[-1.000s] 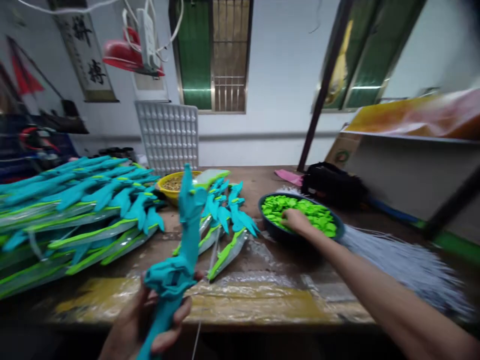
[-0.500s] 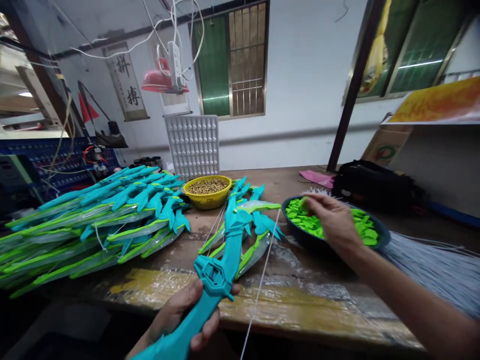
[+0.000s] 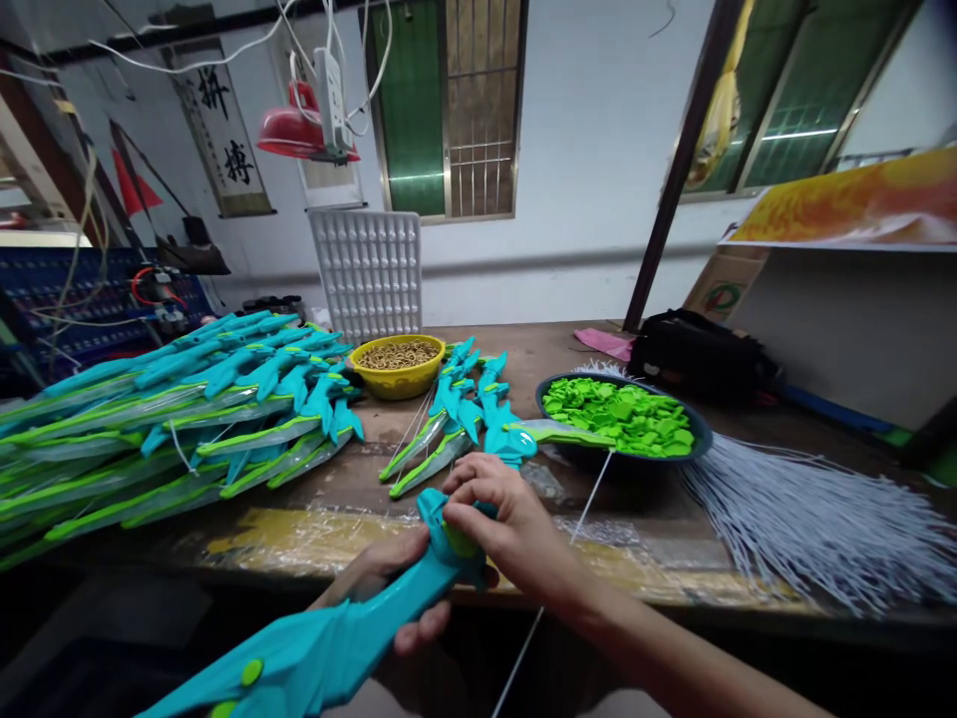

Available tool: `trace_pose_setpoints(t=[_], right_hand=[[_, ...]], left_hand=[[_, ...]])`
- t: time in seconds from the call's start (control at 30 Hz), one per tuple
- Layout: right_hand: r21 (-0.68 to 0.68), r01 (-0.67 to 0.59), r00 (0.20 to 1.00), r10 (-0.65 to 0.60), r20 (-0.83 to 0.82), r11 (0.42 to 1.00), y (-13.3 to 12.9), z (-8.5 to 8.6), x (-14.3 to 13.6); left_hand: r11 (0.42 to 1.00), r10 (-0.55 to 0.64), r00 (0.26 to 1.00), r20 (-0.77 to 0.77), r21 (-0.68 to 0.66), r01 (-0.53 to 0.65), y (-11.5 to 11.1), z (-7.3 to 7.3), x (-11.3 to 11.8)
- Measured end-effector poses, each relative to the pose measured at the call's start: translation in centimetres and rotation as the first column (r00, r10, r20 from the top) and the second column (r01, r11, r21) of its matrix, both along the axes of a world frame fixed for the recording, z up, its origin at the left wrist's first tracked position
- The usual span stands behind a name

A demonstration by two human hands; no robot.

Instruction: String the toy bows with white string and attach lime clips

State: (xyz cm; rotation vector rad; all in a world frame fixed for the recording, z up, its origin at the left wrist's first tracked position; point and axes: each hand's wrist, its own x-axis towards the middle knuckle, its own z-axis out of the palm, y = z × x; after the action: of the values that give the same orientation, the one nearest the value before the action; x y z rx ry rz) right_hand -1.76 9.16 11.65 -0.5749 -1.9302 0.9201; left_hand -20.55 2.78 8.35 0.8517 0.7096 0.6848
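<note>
My left hand (image 3: 389,563) is wrapped round the middle of a teal plastic toy bow (image 3: 366,628), which slants across the front of the view. My right hand (image 3: 512,519) pinches a small bright green plastic piece (image 3: 462,543) at the bow's central hub. My fingers partly hide the hub and the piece, so I cannot tell how well it is seated. One green-edged clear limb (image 3: 568,433) of the bow reaches right, in front of the dark bowl (image 3: 701,439) of green pieces (image 3: 620,411). A white string (image 3: 592,497) runs down from its tip.
A large pile of similar toy bows (image 3: 246,399) lies on the left of the table. Several more bows (image 3: 441,429) lie mid-table beside a yellow bowl (image 3: 396,383) of brass-coloured small parts. White strings (image 3: 814,519) spread out at the right. A black bag (image 3: 695,354) stands behind.
My right hand has left the green pieces' bowl and come to the bow's hub with one green piece. The bow has turned in my left hand, its limb now pointing right. The view has shifted slightly.
</note>
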Motion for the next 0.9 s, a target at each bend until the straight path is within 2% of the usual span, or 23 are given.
trace_pose_setpoints(t=[0.13,0.37,0.47,0.63,0.73,0.83,0.9], right_hand=[[-0.011,0.069,0.997,-0.069,-0.036,0.998,-0.6,-0.6,-0.6],[0.039,0.105,0.994,-0.105,-0.018,0.994,-0.7,-0.5,-0.9],[0.079,0.114,0.993,-0.114,-0.008,0.990,-0.8,-0.4,-1.1],[0.159,0.171,0.985,-0.172,-0.009,0.972,-1.3,-0.8,-1.4],[0.282,0.231,0.970,-0.243,0.007,0.931,-1.8,-1.4,-1.8],[0.462,0.273,0.943,-0.329,0.045,0.844,-2.3,-2.0,-1.9],[0.543,0.250,0.932,-0.351,0.088,0.801,-2.6,-2.2,-1.8]], left_hand=[[0.999,-0.036,0.999,-0.019,0.014,0.036,0.3,-0.2,0.2],[0.998,-0.062,0.997,-0.045,0.007,0.062,-0.1,-0.9,-0.5],[0.994,-0.098,0.995,0.023,0.041,0.097,-0.2,-1.2,-0.7],[0.991,-0.114,0.989,0.090,0.079,0.107,-0.1,-0.7,-0.3],[0.991,-0.104,0.989,0.102,0.099,0.094,0.0,-0.6,-0.2],[0.986,-0.091,0.988,0.124,0.152,0.072,-0.1,-1.0,-0.1],[0.979,-0.075,0.990,0.121,0.195,0.050,-0.3,-1.2,-0.1]])
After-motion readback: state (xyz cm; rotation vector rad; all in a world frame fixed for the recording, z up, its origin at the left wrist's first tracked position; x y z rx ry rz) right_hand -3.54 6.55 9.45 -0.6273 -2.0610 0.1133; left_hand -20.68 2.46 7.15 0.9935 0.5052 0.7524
